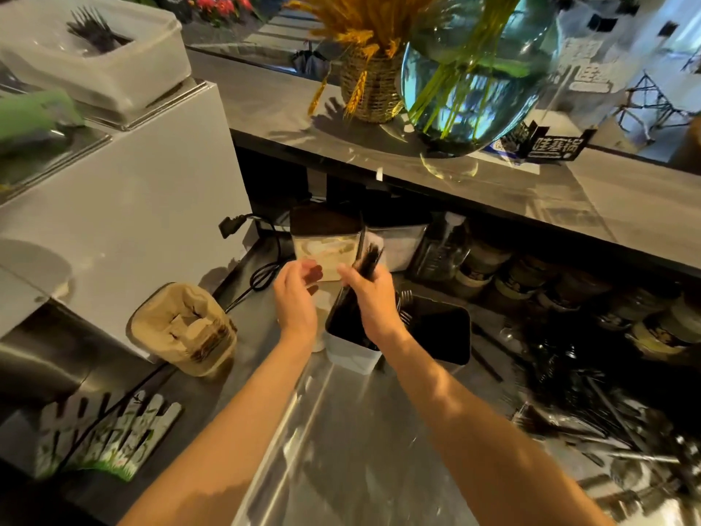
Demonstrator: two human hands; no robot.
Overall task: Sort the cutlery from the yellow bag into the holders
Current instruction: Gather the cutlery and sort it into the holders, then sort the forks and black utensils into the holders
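Observation:
My right hand (370, 294) grips a bundle of black cutlery (370, 260) upright over a white holder (352, 354) on the steel counter. Just to the left, my left hand (296, 294) hovers with fingers loosely curled, holding nothing. A second, dark holder (440, 332) stands right of the white one, with metal forks (405, 298) sticking up between them. A heap of black cutlery (607, 423) lies at the right on the counter. No yellow bag can be made out.
A brown paper-lined tub (186, 328) stands at the left beside a grey machine (125, 206). A clear container (326, 241) and jars (531, 275) sit under the upper shelf. A glass vase (474, 70) and wheat basket (370, 89) stand on the shelf above.

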